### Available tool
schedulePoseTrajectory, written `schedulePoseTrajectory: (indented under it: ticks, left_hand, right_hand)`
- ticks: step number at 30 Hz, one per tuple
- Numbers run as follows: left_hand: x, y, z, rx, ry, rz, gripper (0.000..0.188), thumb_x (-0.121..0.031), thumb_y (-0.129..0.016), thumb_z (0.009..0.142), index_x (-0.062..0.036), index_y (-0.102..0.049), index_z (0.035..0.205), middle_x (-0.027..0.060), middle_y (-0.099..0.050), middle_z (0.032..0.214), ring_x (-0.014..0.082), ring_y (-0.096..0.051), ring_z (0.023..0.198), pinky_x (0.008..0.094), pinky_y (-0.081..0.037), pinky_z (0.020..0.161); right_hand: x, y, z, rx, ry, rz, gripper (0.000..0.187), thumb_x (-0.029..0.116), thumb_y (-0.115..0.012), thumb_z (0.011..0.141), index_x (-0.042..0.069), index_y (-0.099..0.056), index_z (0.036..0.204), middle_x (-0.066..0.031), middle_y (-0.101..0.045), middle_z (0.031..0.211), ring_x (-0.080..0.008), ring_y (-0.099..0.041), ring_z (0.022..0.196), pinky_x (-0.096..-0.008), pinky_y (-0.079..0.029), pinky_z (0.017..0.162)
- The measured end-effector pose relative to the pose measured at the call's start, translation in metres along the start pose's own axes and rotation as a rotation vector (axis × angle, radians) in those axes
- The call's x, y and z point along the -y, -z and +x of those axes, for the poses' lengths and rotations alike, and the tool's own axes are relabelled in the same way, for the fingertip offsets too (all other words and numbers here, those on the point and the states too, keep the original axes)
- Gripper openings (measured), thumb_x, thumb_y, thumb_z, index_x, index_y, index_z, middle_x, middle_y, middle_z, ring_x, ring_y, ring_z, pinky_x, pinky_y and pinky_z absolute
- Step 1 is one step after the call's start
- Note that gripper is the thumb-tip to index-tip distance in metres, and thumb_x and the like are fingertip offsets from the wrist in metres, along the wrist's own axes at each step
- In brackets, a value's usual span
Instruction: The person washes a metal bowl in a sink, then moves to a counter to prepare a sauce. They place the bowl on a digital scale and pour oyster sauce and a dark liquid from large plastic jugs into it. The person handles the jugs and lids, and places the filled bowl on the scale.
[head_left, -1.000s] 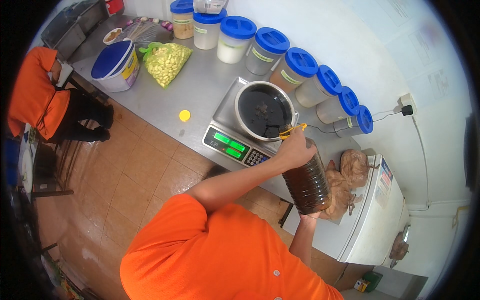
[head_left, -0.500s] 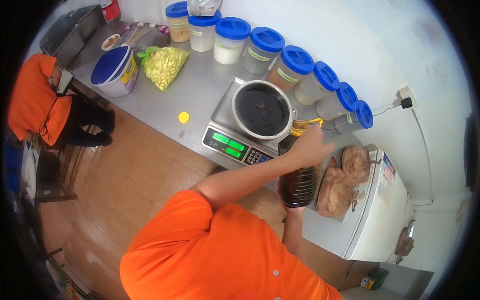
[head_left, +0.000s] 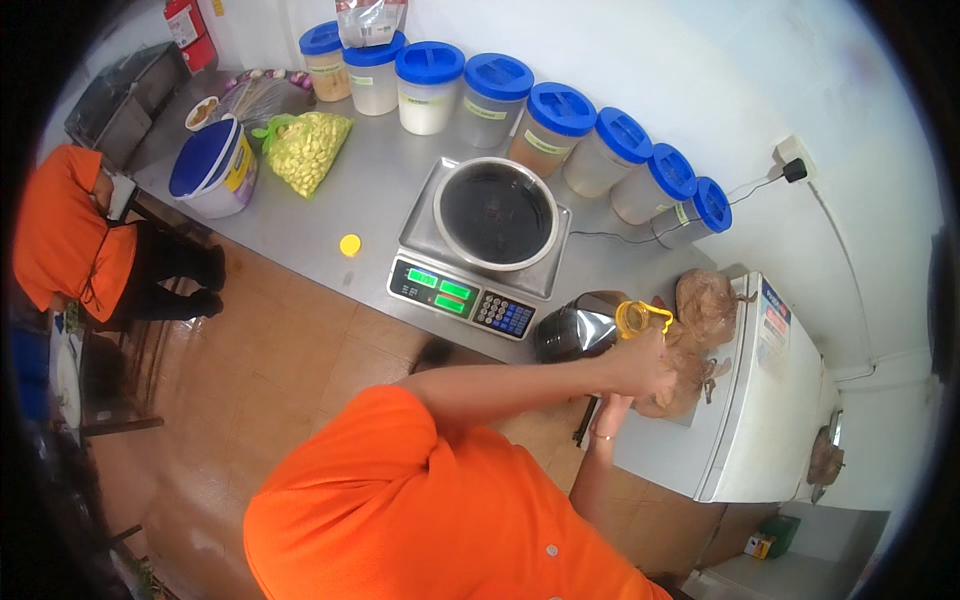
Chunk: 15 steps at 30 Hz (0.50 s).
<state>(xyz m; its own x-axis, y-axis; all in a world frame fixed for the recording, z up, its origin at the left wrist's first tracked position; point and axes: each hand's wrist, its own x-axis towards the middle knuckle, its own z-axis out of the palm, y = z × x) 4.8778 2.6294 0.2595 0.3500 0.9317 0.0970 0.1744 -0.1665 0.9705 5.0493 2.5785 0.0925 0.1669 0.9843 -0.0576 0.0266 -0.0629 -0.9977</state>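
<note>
A large clear plastic jug of dark liquid, with a yellow neck ring and handle, is beside the table's front edge, right of the scale. My left hand is closed by its yellow handle; my fingers partly hide the grip. Just below it is my right hand, its fingers mostly hidden behind the left. On the digital scale, whose green displays are lit, stands a round metal bowl of dark liquid. A yellow cap lies on the table to the left.
Several blue-lidded containers line the wall. A bag of peeled cloves and a lidded white bucket sit at the table's left. Tied brown bags rest on a white appliance at right. A co-worker bends at far left.
The jug has moved away from the bowl, down and to the right in view, its yellow neck now turned rightward. Both hands have moved with it. The liquid in the bowl looks smoother.
</note>
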Motion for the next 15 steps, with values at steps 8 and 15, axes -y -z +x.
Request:
schedulePoseTrajectory:
  ticks: [8,15]
  left_hand:
    - [0.089,0.287,-0.102,-1.075,0.283,0.402,0.026,-0.016,-0.056,0.094,-0.0014,-0.062,0.115,0.0241,-0.069,0.105,0.0415,-0.067,0.095,0.0469,-0.053,0.081]
    - [0.311,0.317,-0.237,-0.686,0.909,0.984,0.053,-0.019,-0.064,0.088,-0.0081,-0.048,0.137,0.0235,-0.042,0.142,0.0442,-0.046,0.128,0.0509,-0.047,0.099]
  right_hand:
    - [0.076,-0.077,0.026,-0.173,0.531,-0.759,0.093,0.023,-0.086,0.076,-0.003,-0.032,0.148,-0.0192,-0.036,0.152,-0.0383,-0.035,0.139,-0.0448,-0.033,0.113]
    - [0.093,-0.075,0.091,0.034,0.471,-0.741,0.078,0.025,-0.088,0.074,-0.003,-0.048,0.135,-0.0197,-0.053,0.136,-0.036,-0.048,0.128,-0.0422,-0.036,0.111]
